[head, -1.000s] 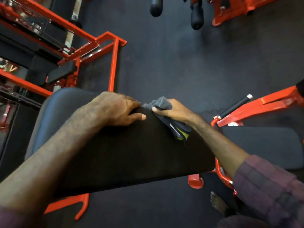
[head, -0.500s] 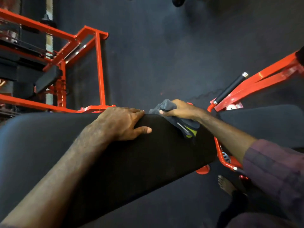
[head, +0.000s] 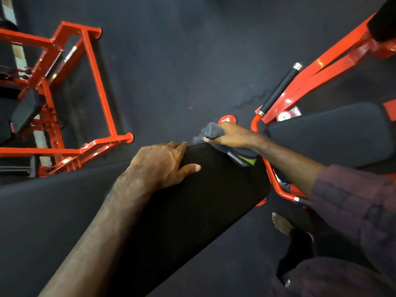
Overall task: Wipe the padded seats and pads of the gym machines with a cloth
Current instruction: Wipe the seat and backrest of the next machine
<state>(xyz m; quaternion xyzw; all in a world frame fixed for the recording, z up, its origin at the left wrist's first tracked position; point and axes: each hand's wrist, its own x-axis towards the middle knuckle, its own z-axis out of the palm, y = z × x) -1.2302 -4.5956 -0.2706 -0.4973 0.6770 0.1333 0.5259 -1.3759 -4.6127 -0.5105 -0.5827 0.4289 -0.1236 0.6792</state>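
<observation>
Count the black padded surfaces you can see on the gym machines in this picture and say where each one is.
3: the large pad under both hands in the centre, a second pad at the right, and a small pad on the left machine. Others may lie outside the view.

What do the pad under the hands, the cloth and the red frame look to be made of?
Pad: black, matte, smooth covering, probably vinyl or similar over padding; its rounded edges suggest cushioning.
Cloth: soft grey fabric, bunched in folds under the right hand, with a yellow-green patch; possibly knit.
Red frame: glossy painted metal tubing, judging by bright highlights.
Left hand rests on the pad.
</observation>
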